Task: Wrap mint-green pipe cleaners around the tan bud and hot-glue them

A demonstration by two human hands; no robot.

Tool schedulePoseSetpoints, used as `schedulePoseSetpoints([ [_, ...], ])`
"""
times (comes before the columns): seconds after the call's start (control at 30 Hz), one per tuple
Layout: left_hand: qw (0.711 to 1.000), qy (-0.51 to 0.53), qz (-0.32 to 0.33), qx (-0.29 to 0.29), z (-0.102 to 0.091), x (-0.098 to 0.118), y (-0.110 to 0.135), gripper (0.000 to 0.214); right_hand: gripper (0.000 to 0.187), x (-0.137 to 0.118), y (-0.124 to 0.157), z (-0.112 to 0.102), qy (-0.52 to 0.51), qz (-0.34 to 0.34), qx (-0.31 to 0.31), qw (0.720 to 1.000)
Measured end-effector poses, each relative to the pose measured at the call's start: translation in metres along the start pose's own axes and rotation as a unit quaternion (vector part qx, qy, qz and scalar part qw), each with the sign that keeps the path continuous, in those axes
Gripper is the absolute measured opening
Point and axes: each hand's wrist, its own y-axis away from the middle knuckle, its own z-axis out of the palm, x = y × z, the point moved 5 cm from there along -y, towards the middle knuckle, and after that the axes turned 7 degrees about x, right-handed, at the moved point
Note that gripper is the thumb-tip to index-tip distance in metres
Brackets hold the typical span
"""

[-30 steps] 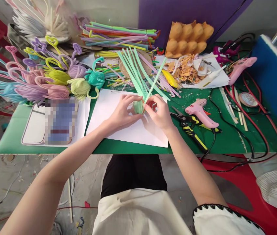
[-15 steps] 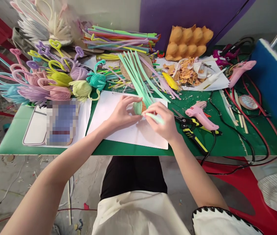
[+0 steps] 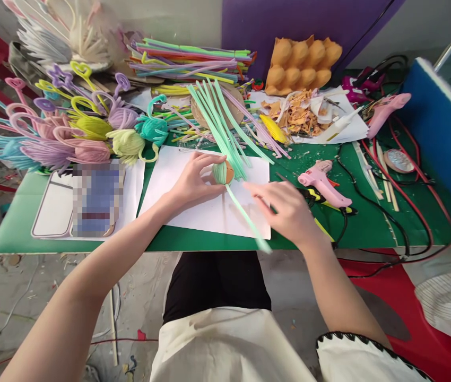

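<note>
Right hand [image 3: 283, 207], fingers parted, has released the mint pipe cleaner [image 3: 245, 213], leaving it trailing loose near-right; left hand [image 3: 197, 179] pinches the half-covered ball [image 3: 220, 172].

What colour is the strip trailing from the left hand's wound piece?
The strip is pale mint green, seen in the head view.

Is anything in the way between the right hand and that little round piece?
Nothing visible blocks the gap between the right hand and the round piece in the left hand. Loose green strips end close by, just beyond it.
</note>
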Motion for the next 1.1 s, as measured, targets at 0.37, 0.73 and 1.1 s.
schedulePoseSetpoints([
  [0.37, 1.0, -0.005, 0.003, -0.026, -0.001, -0.003, -0.001, 0.067, 0.055, 0.098, 0.041, -0.062, 0.275, 0.462, -0.21, 0.816],
  [0.73, 0.999, -0.023, 0.032, -0.02, -0.002, 0.0, 0.0, 0.065, 0.052, 0.105, 0.04, -0.061, 0.31, 0.452, -0.27, 0.792],
  [1.1, 0.998, -0.039, 0.031, -0.025, -0.003, 0.004, -0.001, 0.061, 0.045, 0.113, 0.054, -0.077, 0.207, 0.488, -0.198, 0.825],
])
